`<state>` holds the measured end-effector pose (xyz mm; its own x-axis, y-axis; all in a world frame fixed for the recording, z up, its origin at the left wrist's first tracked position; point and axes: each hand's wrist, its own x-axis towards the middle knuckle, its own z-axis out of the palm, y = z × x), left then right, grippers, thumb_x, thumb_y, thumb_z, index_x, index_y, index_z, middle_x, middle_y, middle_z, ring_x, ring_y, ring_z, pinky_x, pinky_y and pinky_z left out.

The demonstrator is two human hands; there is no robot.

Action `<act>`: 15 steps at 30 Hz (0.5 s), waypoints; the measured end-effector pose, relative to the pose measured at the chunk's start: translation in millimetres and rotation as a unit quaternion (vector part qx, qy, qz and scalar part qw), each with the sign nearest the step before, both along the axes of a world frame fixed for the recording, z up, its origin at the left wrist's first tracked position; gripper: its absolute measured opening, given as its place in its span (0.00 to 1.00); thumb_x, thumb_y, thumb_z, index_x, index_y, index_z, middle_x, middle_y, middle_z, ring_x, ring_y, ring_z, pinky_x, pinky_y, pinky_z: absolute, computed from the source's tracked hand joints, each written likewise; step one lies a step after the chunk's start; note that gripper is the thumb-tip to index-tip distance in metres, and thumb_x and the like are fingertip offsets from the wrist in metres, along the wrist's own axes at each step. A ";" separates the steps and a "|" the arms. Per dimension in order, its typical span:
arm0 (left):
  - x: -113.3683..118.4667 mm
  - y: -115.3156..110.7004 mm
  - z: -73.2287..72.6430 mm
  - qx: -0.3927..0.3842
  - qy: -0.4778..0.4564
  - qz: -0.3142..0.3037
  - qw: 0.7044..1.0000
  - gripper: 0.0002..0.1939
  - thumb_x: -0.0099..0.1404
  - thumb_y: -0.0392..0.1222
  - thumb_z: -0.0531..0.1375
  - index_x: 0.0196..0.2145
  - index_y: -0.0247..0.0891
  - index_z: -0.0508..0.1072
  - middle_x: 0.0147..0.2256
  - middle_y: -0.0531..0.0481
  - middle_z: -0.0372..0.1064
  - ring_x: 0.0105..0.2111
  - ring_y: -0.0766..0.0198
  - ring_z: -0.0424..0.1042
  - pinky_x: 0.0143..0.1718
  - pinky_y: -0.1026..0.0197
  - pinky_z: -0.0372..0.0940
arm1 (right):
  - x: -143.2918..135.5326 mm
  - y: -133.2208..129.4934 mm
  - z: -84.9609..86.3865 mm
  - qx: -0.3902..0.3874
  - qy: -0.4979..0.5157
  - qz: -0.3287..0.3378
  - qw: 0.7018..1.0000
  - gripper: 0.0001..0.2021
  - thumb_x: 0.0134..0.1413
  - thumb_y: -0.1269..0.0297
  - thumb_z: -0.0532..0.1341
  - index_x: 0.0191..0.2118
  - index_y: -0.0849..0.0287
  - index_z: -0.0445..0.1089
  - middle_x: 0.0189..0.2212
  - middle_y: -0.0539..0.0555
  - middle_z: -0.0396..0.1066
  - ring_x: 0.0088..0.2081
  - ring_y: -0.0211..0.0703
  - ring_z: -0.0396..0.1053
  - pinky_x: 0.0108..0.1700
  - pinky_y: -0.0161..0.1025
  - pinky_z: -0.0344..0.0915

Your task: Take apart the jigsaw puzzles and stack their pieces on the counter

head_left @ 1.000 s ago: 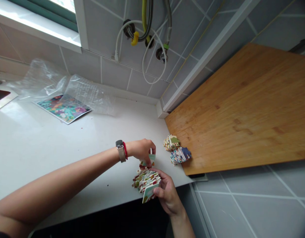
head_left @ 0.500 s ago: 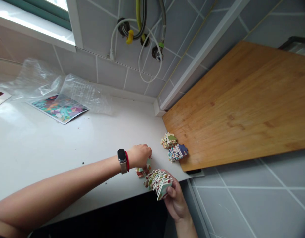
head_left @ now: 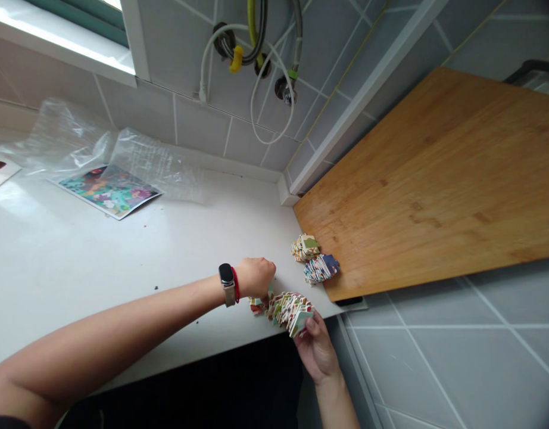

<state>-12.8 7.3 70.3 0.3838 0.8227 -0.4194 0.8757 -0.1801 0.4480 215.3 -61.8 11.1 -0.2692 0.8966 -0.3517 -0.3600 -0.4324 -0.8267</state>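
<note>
A thick, fanned stack of patterned puzzle pieces is gripped at its right end by my right hand, thumb on the outermost pale piece. My left hand, wearing a watch and a red band, is closed with its fingertips down on a smaller stack of pieces at the counter's front edge; its fingers are partly hidden. The two stacks meet under my left thumb. Beyond my right hand, a green-and-cream stack and a blue stack lie side by side, against the wooden board.
The large wooden board slants across the right side. On the white counter, a colorful picture sheet lies partly under clear plastic bags. Hoses and a looped white cable hang at the tiled wall.
My right hand and its stack have moved up and slightly right, closer to my left hand. My left hand has shifted slightly right, remaining at the small stack. The camera view has shifted a little.
</note>
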 end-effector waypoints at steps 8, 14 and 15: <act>-0.9 1.6 -4.7 0.006 -0.023 -0.019 1.000 0.23 0.48 0.45 0.74 0.41 0.35 0.79 0.44 0.35 0.79 0.44 0.47 0.79 0.40 0.56 0.72 | 5.3 0.1 -9.6 -0.005 0.007 -0.038 0.999 0.27 0.41 0.52 0.76 0.49 0.54 0.75 0.48 0.56 0.79 0.52 0.52 0.75 0.60 0.52 0.68; -7.9 10.3 -12.0 0.002 -0.087 0.016 0.996 0.23 0.49 0.42 0.72 0.44 0.37 0.78 0.40 0.40 0.80 0.38 0.52 0.79 0.33 0.61 0.69 | 3.5 7.9 -2.4 0.024 -0.013 -0.015 1.000 0.28 0.45 0.55 0.75 0.53 0.55 0.74 0.48 0.58 0.78 0.49 0.52 0.76 0.57 0.51 0.70; -10.0 13.2 -13.1 0.008 -0.105 0.026 0.994 0.22 0.50 0.41 0.71 0.44 0.38 0.78 0.38 0.42 0.80 0.36 0.54 0.79 0.32 0.62 0.68 | 1.0 11.5 -1.0 0.032 -0.015 -0.011 0.999 0.29 0.46 0.56 0.75 0.54 0.55 0.73 0.49 0.59 0.78 0.49 0.52 0.76 0.55 0.50 0.70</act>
<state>-22.8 20.6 57.2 0.4180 0.8494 -0.3221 0.7718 -0.1450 0.6191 216.3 -50.3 10.2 -0.2391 0.9230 -0.3015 -0.3432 -0.3707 -0.8630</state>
